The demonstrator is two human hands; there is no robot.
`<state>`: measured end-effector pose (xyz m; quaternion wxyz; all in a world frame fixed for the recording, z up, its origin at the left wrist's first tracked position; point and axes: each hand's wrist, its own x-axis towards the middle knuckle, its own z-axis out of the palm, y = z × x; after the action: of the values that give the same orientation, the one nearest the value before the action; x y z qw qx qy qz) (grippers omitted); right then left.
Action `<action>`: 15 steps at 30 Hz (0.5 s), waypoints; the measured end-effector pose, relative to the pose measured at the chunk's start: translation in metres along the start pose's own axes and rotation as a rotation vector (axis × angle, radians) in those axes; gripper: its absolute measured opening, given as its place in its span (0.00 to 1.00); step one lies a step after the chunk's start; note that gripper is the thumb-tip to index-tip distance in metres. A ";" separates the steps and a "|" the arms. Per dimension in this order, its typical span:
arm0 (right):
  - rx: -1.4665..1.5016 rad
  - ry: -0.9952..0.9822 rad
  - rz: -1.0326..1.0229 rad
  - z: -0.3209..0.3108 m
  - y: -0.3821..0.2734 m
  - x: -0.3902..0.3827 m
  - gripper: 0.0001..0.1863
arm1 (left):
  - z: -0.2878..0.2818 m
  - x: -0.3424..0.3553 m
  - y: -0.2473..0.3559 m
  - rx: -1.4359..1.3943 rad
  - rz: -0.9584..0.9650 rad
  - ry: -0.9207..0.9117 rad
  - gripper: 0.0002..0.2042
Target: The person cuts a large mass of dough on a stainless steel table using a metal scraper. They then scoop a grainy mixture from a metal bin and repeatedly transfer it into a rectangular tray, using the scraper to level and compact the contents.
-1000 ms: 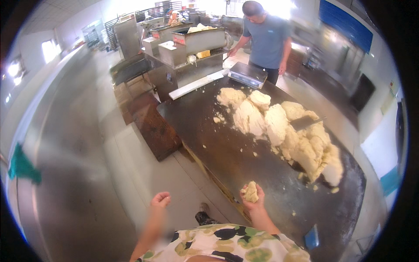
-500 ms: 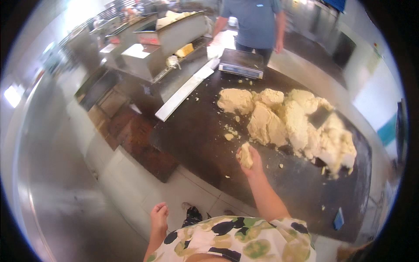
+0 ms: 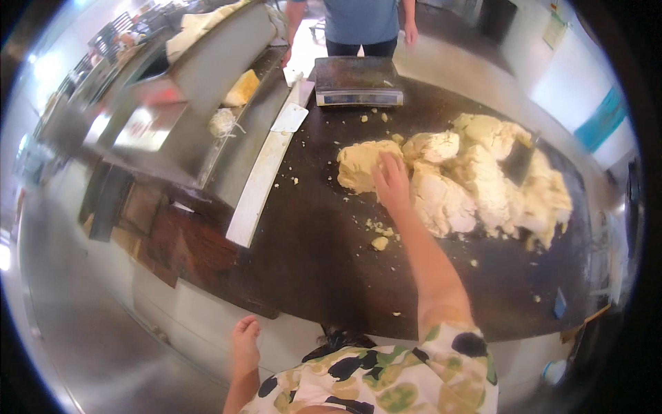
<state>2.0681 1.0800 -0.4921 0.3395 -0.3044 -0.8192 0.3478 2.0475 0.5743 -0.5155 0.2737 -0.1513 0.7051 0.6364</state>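
My right hand (image 3: 392, 181) reaches out over the dark table, its fingers closed on the right side of a pale yellow lump of dough (image 3: 359, 165). The palm side is hidden, so I cannot see whether a separate piece is in it. Right of this hand lie several more big chunks of dough (image 3: 441, 200), torn and crumbly, with a dark flat blade-like tool (image 3: 517, 163) stuck among them. Small dough crumbs (image 3: 380, 243) are scattered nearer to me. My left hand (image 3: 246, 334) hangs low beside the table, fingers curled in, with nothing visible in it.
A scale (image 3: 359, 81) stands at the table's far end, a person (image 3: 362, 24) behind it. Along the left edge lies a long white strip (image 3: 258, 186) with a white scraper (image 3: 289, 118). Metal machinery (image 3: 224, 52) stands further left. A small blue object (image 3: 560, 303) is at the right.
My right hand has moved forward from the near crumbs to the far-left dough lump; the piece it held is no longer distinguishable. The view has shifted. My left hand stays low.
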 end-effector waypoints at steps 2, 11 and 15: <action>-0.194 0.034 -0.187 0.040 0.039 0.043 0.22 | 0.021 0.031 0.011 0.042 -0.045 -0.010 0.08; -0.397 -0.534 -0.080 0.086 0.093 0.120 0.29 | 0.102 0.138 0.052 0.212 -0.127 -0.084 0.07; -0.233 -0.342 0.079 0.094 0.133 0.186 0.33 | 0.130 0.164 0.070 0.292 0.022 -0.224 0.07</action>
<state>1.9228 1.2587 -0.5810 0.1443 -0.3100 -0.8869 0.3106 1.9013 0.7343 -0.5582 0.3625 -0.0305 0.7568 0.5431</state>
